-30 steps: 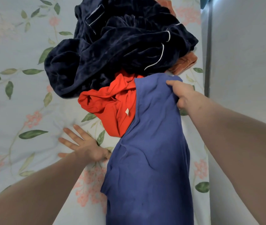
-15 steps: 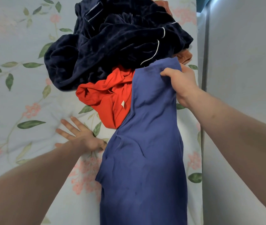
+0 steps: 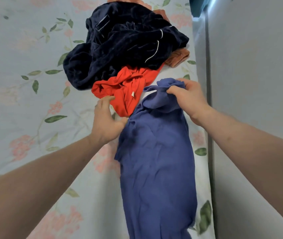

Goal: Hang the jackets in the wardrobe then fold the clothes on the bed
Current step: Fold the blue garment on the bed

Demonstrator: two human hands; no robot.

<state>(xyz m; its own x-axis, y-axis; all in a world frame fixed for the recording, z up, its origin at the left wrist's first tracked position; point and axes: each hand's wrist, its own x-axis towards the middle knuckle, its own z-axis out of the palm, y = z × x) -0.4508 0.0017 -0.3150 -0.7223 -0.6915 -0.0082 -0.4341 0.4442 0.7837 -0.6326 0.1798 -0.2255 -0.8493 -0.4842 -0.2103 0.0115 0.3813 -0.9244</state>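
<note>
A long blue garment (image 3: 156,166) lies stretched along the right side of the bed. My right hand (image 3: 187,97) grips its bunched far end. My left hand (image 3: 105,118) hovers with relaxed fingers at the garment's left edge, fingertips near a crumpled red garment (image 3: 125,90). Behind the red one sits a heap of dark navy velvet clothing with white piping (image 3: 123,44). An orange-brown cloth (image 3: 178,57) pokes out from under the navy heap on the right.
The bed carries a pale floral sheet (image 3: 25,100) with green leaves and pink flowers. A grey-white wall or panel (image 3: 251,83) runs close along the bed's right edge.
My right hand has pulled the blue garment's end back off the pile and bunched it. My left hand has lifted from the sheet and moved right toward the blue and red garments.
</note>
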